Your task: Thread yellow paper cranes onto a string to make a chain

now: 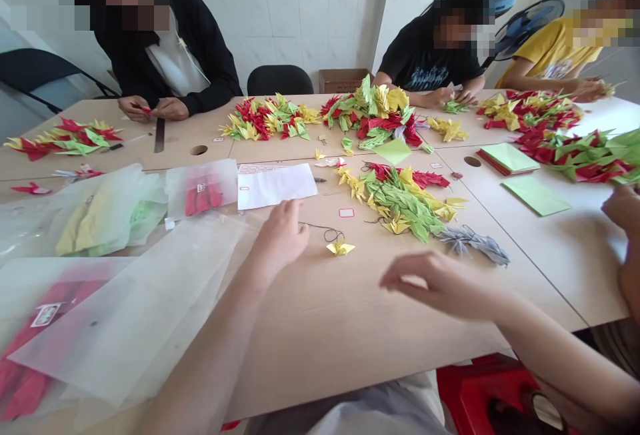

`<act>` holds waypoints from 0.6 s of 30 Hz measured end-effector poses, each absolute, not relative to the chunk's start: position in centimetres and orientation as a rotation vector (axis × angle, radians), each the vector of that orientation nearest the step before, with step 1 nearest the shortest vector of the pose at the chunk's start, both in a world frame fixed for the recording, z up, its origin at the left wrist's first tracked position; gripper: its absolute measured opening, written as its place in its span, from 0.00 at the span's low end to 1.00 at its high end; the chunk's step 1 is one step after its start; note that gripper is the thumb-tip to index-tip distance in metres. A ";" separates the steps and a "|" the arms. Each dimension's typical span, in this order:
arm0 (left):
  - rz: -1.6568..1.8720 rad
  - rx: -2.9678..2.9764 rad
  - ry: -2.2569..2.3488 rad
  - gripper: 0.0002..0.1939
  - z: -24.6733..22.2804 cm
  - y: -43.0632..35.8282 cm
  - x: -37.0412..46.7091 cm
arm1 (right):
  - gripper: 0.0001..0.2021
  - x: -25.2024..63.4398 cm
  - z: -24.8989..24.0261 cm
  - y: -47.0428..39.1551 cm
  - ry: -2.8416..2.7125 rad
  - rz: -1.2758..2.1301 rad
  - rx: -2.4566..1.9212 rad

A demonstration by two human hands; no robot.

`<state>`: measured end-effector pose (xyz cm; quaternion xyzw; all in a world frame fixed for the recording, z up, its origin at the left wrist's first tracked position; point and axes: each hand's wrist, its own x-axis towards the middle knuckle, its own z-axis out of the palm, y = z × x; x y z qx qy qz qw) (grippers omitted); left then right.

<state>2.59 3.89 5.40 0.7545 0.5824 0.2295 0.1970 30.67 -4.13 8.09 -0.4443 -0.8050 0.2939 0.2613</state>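
My left hand [283, 235] is over the middle of the table, fingers curled together beside the end of a dark thread [333, 233]; whether it pinches the thread is too small to tell. The thread loops down to a yellow folded paper crane [341, 248] lying on the table. To the right, my right hand [425, 278] hovers over bare tabletop, its fingers bent and a gap showing between thumb and fingers, with nothing in it. Beyond it lies a pile of green paper cranes [400, 201] with yellow and red ones, and a grey bundle [475, 243] at its end.
Clear plastic bags [150, 308] with red and yellow paper cover the left side. A white sheet [277, 186] lies beyond my left hand. Green paper squares [536, 195] are at the right. People sit across the table, and another person's hand [623, 208] is at the right edge.
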 end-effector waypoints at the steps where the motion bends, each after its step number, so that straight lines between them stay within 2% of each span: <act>1: 0.585 2.114 1.567 0.14 5.3 3.6 3.1 | 0.05 30.1 7.5 -2.4 -2.247 0.839 -1.215; 3: 0.559 2.064 1.479 0.08 4.8 3.2 3.9 | 0.08 28.6 6.2 1.1 -2.318 0.874 -1.302; 6: 0.585 2.057 1.417 0.07 3.3 3.2 4.3 | 0.06 26.0 4.5 5.1 -2.211 0.882 -1.551; 9: 0.546 2.140 1.417 0.09 1.9 3.7 4.3 | 0.20 24.3 3.6 6.8 -2.180 1.203 -1.747; 11: 0.523 2.181 1.423 0.11 1.4 4.1 4.3 | 0.22 23.8 3.2 7.1 -2.146 1.381 -1.714; 14: 0.534 2.209 1.415 0.16 1.1 4.3 4.4 | 0.16 23.8 2.4 7.2 -1.953 1.533 -1.555; 18: 0.554 2.141 1.448 0.08 1.0 4.6 4.0 | 0.19 24.4 1.4 7.0 -1.530 1.718 -1.313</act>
